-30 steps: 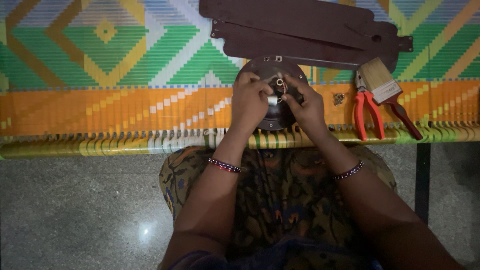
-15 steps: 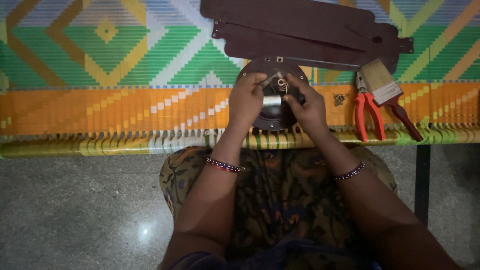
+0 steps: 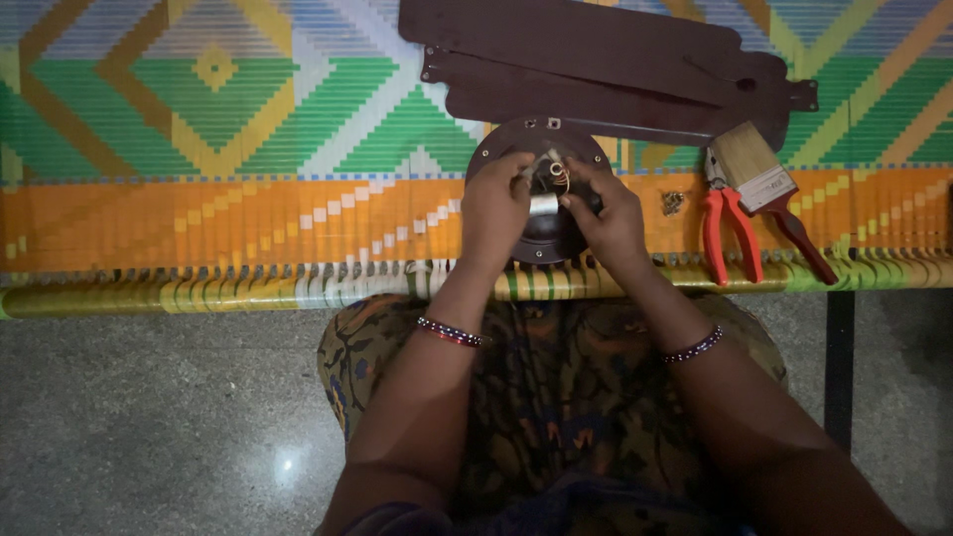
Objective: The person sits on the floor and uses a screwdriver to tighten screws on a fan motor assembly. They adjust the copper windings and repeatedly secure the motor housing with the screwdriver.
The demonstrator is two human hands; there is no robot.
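A round dark brown fan motor housing (image 3: 516, 142) rests near the front edge of a woven cot (image 3: 248, 218). My left hand (image 3: 496, 203) and my right hand (image 3: 608, 213) both pinch a small silver metal cylinder (image 3: 543, 204) at the housing's centre, beside a bunch of thin wires (image 3: 557, 171). My fingers hide the part under the cylinder. Each wrist wears a beaded bangle.
Dark brown fan blades (image 3: 596, 60) lie stacked behind the housing. Red-handled pliers (image 3: 730, 228) and a paintbrush (image 3: 769, 189) lie to the right, with a small dark bit (image 3: 673, 202) beside them. A stone floor (image 3: 149, 417) lies below the cot's edge.
My hands shifted slightly over the housing's centre, with the silver cylinder staying between the fingers. Nothing else moved.
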